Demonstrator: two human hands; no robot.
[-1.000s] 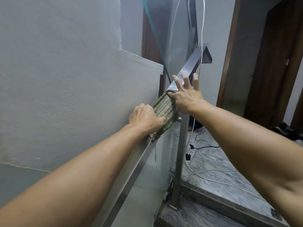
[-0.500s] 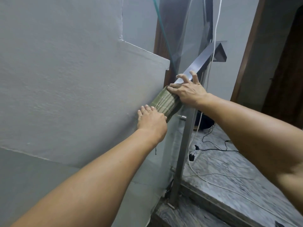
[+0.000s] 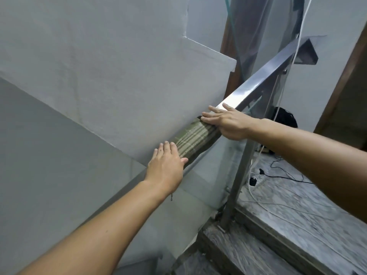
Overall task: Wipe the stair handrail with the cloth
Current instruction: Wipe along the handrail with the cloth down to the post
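Note:
A steel handrail (image 3: 264, 76) slopes up from lower left to upper right, above a glass panel. A green striped cloth (image 3: 193, 137) is wrapped over the rail at mid-height. My left hand (image 3: 166, 165) lies flat on the cloth's lower end, fingers together and stretched forward. My right hand (image 3: 228, 121) presses flat on the cloth's upper end, its fingertips reaching onto the bare rail. The rail below my left hand is hidden by my forearm.
A grey plastered wall (image 3: 99, 86) runs close along the left of the rail. A steel post (image 3: 238, 181) stands on grey marble steps (image 3: 288, 225). Black and white cables (image 3: 278, 175) trail over the landing. A brown door frame (image 3: 341, 86) is at right.
The view has shifted, showing more of the rail. My left hand has flattened from a grip to a palm-down press. My right hand's fingers have lowered onto the cloth's upper end.

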